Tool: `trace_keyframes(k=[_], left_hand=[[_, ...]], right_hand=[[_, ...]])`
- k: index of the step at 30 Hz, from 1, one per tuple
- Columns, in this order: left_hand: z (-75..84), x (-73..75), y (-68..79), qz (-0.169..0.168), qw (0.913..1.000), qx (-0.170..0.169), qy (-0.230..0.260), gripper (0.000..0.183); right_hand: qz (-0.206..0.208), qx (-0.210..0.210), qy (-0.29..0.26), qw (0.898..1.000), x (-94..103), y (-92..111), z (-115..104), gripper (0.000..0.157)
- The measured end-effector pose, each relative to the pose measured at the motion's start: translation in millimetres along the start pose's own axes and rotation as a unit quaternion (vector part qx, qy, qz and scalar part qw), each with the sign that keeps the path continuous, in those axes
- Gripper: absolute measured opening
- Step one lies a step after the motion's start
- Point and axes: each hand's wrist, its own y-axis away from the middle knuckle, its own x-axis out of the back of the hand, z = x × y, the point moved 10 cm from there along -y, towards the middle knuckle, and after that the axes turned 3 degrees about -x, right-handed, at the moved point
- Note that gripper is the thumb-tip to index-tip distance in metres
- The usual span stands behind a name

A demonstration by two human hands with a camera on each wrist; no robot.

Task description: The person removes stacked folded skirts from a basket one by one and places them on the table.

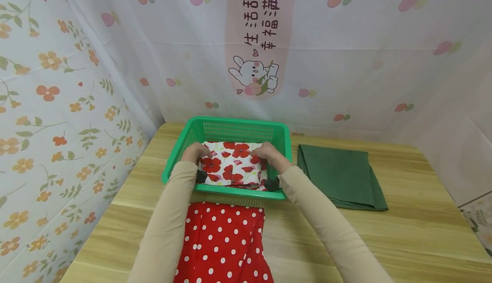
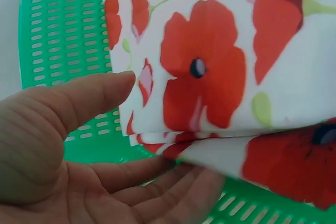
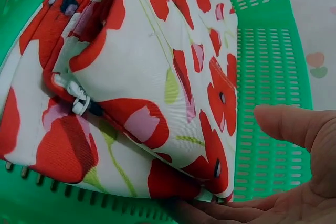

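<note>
A folded white cloth with red poppies (image 1: 232, 163) lies inside a green plastic basket (image 1: 238, 192). My left hand (image 1: 197, 151) is at its left side; in the left wrist view the fingers (image 2: 152, 182) reach beneath the folded edge, while the thumb lies straight beside it. On the opposite side is my right hand (image 1: 270, 155). The right wrist view shows its thumb (image 3: 286, 124) held away from the cloth and its other fingers partly hidden under the lower corner. A small white fastener (image 3: 79, 98) shows among the folds.
A red cloth with white dots (image 1: 223, 244) lies in front of the basket, between the forearms. To the right, a folded dark green cloth (image 1: 338, 176) rests on the wooden table (image 1: 407, 214). Printed curtains (image 1: 346, 61) hang close behind and at the left.
</note>
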Motion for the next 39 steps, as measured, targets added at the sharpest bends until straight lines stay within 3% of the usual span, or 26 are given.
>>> trace_keyframes(k=[3, 6, 7, 12, 16, 18, 23, 25, 27, 32, 36, 39], left_hand=[[-7.7, -8.8, -23.1, -0.030, 0.9991, -0.001, -0.031, 0.063], [-12.4, -15.9, -28.7, -0.070, 0.9971, -0.005, -0.032, 0.069], [-17.9, -17.2, -46.1, -0.077, 0.9964, -0.004, -0.034, 0.072], [-12.9, -15.7, -36.6, -0.086, 0.9962, -0.009, -0.015, 0.061], [-1.3, -11.9, -6.4, -0.084, 0.9962, -0.009, 0.019, 0.057], [13.2, -7.4, 28.5, -0.064, 0.9973, -0.012, 0.034, 0.051], [57.6, 9.2, 122.5, -0.012, 0.9962, -0.058, 0.063, 0.037], [67.3, 13.8, 139.1, -0.010, 0.9931, -0.078, 0.088, 0.032], [73.7, 18.6, 149.4, -0.006, 0.9895, -0.090, 0.113, 0.024], [81.8, 30.0, 158.5, 0.012, 0.9762, -0.119, 0.181, 0.009], [84.3, 33.8, 162.3, 0.022, 0.9646, -0.134, 0.226, 0.022], [86.2, 34.5, 168.0, 0.023, 0.9613, -0.144, 0.234, 0.039]], right_hand=[[-0.006, -0.016, 0.001, 1.000, 0.8, 1, 4, 0.065], [-0.019, -0.036, -0.016, 0.999, 0.9, 4, 7, 0.072], [-0.023, -0.038, -0.018, 0.999, 0.9, 4, 8, 0.073], [-0.036, -0.041, -0.027, 0.998, 0.4, 6, 10, 0.069], [-0.042, -0.040, -0.037, 0.998, -0.6, 7, 10, 0.049], [-0.040, -0.040, -0.048, 0.997, -0.7, 8, 10, 0.038], [-0.026, -0.022, -0.082, 0.996, 4.2, 11, 3, 0.032], [-0.026, -0.010, -0.094, 0.995, 6.8, 12, -1, 0.030], [-0.025, 0.003, -0.106, 0.994, 10.4, 14, -5, 0.029], [-0.022, 0.034, -0.156, 0.987, 22.6, 19, -13, 0.034], [-0.014, 0.058, -0.176, 0.983, 33.5, 25, -20, 0.035], [-0.009, 0.069, -0.186, 0.980, 41.1, 29, -23, 0.034]])
